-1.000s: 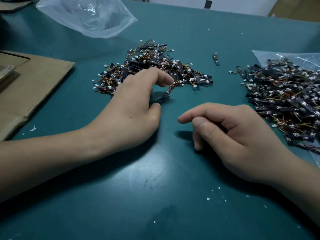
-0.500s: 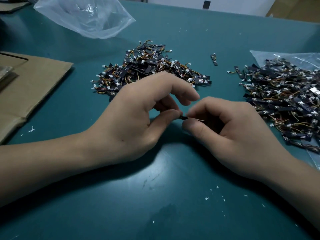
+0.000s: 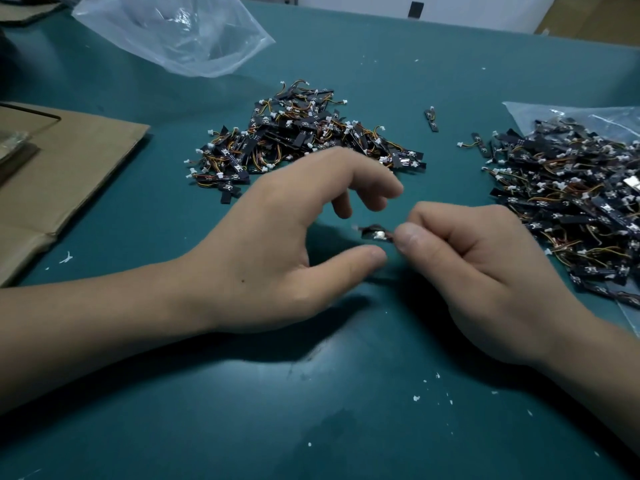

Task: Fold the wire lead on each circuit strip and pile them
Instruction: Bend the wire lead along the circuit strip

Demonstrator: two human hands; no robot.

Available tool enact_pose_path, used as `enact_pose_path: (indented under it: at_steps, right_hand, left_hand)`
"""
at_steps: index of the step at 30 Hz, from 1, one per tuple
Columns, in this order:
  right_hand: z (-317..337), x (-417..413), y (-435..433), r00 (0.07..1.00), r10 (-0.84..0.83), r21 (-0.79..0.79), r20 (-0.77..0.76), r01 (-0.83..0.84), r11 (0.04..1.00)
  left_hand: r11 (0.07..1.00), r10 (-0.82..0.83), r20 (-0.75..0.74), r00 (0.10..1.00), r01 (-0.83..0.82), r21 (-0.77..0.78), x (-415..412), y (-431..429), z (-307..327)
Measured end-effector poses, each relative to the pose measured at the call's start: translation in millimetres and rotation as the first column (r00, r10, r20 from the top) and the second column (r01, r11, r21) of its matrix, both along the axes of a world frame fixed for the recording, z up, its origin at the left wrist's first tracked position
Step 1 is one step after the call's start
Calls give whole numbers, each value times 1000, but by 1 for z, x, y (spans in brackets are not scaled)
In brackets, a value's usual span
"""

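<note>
My right hand point(image 3: 485, 271) pinches one small black circuit strip point(image 3: 375, 233) between thumb and forefinger, just above the green table point(image 3: 311, 393). My left hand point(image 3: 287, 244) hovers beside it with fingers spread and loosely curved, holding nothing; its thumb tip lies just below the strip. A pile of black strips with orange and yellow leads point(image 3: 304, 140) lies behind my left hand. A second, larger heap of strips point(image 3: 571, 199) lies at the right on a clear plastic bag point(image 3: 571, 116).
A crumpled clear plastic bag point(image 3: 173, 32) lies at the back left. Flat brown cardboard point(image 3: 65, 174) covers the left edge of the table. One loose strip point(image 3: 431, 118) lies between the two heaps. White crumbs dot the table.
My left hand picked a strip from the middle pile, brought it to my right hand, then let go and opened. My right hand now holds the strip alone.
</note>
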State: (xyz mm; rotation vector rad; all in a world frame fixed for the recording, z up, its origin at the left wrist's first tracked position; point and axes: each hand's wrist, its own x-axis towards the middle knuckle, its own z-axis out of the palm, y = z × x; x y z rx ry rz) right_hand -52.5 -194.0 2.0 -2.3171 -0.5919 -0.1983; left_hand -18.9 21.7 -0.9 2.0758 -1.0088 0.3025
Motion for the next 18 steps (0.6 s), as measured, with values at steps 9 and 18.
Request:
enact_pose_path:
  at_steps: [9,18]
  right_hand:
    - [-1,-2,2,997,35,2,72,-35,999]
    - [5,0,-3,937,347,30,-47,-346,938]
  left_hand:
    - [996,-84,-294,952,69,-59,0,3,8]
    - [984,-160,-233,959,174,40,-4,-1,8]
